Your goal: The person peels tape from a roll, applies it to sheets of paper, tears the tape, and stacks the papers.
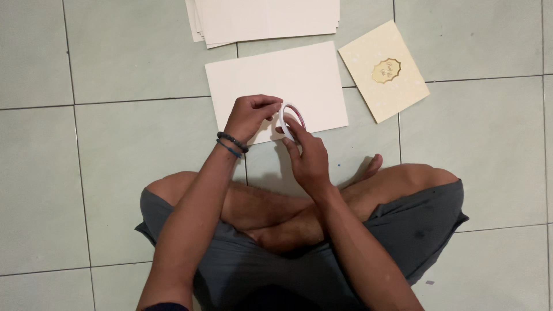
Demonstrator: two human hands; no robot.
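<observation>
**Two hands work at a roll of tape over a white sheet**

The floor (115,173) is the biggest thing here. It is made of pale green-grey tiles, and a person sits on it with legs crossed, in dark grey shorts.

At the top lies a stack of cream sheets (265,20). Just below it lies one white sheet (305,75), flat on the floor. To the right of that sheet is a yellow card (383,69) with a gold shape in its middle. It lies a bit turned and near the sheet, but I cannot tell if they touch.

The left hand (250,115) wears two dark bracelets (231,144) at the wrist. Its fingers are curled in and pinch at the edge of the tape roll (292,121). The right hand (308,158) holds the roll from below, with its fingers pressed on the ring. The roll is small, thin and white with a bit of red. It is held up on its edge, over the lower edge of the white sheet, right in front of the person's knees.

It looks like the step in hand is finding and picking up the loose end of the tape. The next move would call for a firm hold on the ring and a slow, straight pull, so the strip does not twist or stick to itself.
</observation>
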